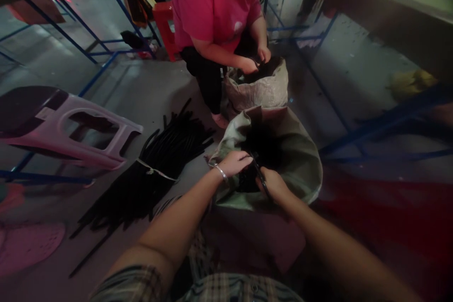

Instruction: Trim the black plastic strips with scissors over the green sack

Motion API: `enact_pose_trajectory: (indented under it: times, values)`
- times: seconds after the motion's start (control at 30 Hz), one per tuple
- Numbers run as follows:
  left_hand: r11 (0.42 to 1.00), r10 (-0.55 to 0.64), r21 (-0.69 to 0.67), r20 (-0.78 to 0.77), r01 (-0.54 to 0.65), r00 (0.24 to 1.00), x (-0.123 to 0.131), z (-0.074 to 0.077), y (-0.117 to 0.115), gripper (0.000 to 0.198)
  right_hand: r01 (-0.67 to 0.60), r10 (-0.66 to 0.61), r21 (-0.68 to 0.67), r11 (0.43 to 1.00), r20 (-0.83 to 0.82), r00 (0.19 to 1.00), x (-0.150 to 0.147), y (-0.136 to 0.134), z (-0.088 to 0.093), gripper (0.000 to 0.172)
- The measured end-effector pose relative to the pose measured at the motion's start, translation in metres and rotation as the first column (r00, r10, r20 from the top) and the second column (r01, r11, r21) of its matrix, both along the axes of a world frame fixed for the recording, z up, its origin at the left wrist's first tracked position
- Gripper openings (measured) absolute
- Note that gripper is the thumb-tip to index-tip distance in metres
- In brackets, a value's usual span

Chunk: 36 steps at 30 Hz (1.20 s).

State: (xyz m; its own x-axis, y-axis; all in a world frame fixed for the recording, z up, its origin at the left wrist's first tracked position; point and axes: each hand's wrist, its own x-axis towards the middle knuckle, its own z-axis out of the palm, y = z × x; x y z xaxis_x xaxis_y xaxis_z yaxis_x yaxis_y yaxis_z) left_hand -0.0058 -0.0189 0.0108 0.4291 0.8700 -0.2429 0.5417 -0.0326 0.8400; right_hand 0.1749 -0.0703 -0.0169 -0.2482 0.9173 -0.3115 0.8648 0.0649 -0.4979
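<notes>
Both my hands reach into the mouth of an open greenish sack [300,160] on the floor in front of me. My left hand [234,163], with a bracelet at the wrist, curls over dark pieces at the sack's rim. My right hand [272,184] is closed round thin black strips [260,175] that rise out of the sack's dark contents. What lies deeper inside the sack is too dark to make out.
A tied bundle of long black strips [155,170] lies on the floor to the left. A pink plastic stool [71,127] lies tipped over farther left. Opposite, a person in a pink shirt [208,4] has both hands in a second sack [262,87]. Blue metal frames [371,125] stand around.
</notes>
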Motion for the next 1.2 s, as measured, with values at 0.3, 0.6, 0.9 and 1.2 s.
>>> enact_pose_trajectory:
  times: [0.3,0.6,0.9,1.2]
  values:
    - [0.996,0.036,-0.081,0.045,-0.032,0.998,-0.004,-0.005,0.002,0.035,0.007,-0.001,0.061,0.998,-0.091,0.996,-0.003,-0.005,-0.005,0.016]
    - [0.958,0.035,-0.288,0.138,0.006,0.99,-0.007,-0.007,0.014,0.028,0.075,-0.078,-0.024,0.997,-0.137,0.988,-0.001,0.002,-0.012,0.017]
    - [0.968,0.055,-0.249,0.081,-0.033,0.995,-0.012,-0.01,0.029,0.025,0.118,-0.13,-0.075,0.99,-0.185,0.974,0.003,0.017,-0.013,0.018]
    - [0.979,0.073,-0.196,0.064,-0.059,0.995,-0.007,-0.01,0.03,0.025,0.211,-0.242,-0.14,0.967,-0.259,0.935,0.009,0.013,-0.017,0.024]
